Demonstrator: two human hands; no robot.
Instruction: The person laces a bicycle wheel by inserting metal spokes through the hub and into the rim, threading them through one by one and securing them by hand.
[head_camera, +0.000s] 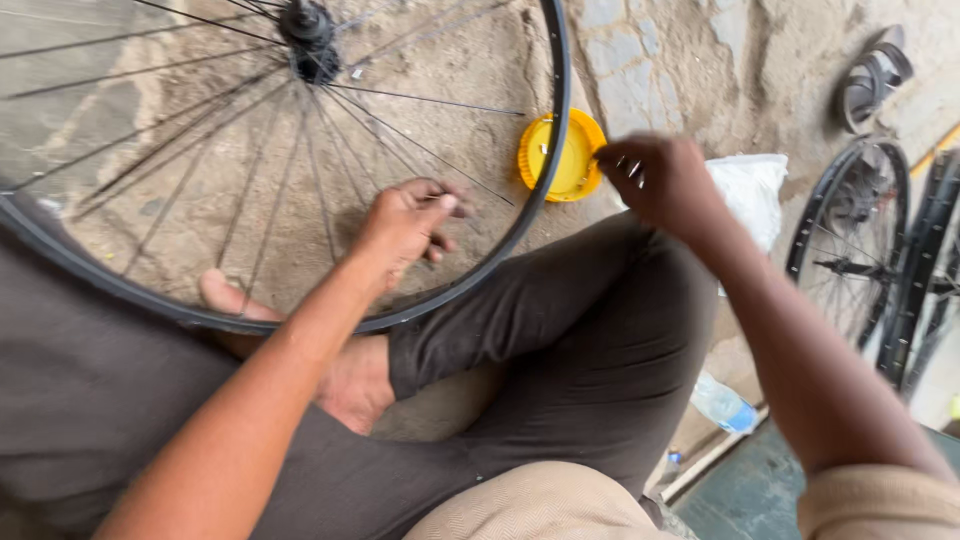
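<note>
A black bicycle wheel rim (545, 150) with thin metal spokes and a dark hub (308, 30) lies across my lap. My left hand (410, 222) reaches inside the rim, its fingers pinched on a spoke near the rim's inner edge. My right hand (655, 180) hovers just outside the rim, beside a shallow yellow dish (565, 155) on the ground. Small shiny metal bits show at its fingertips; what they are is too blurred to tell.
I sit with folded legs in dark trousers (560, 340) on dusty stone ground, a bare foot (340, 375) under the rim. A white bag (755, 190) lies behind my right hand. More black wheels (850, 235) lean at the right. A plastic bottle (722, 404) lies lower right.
</note>
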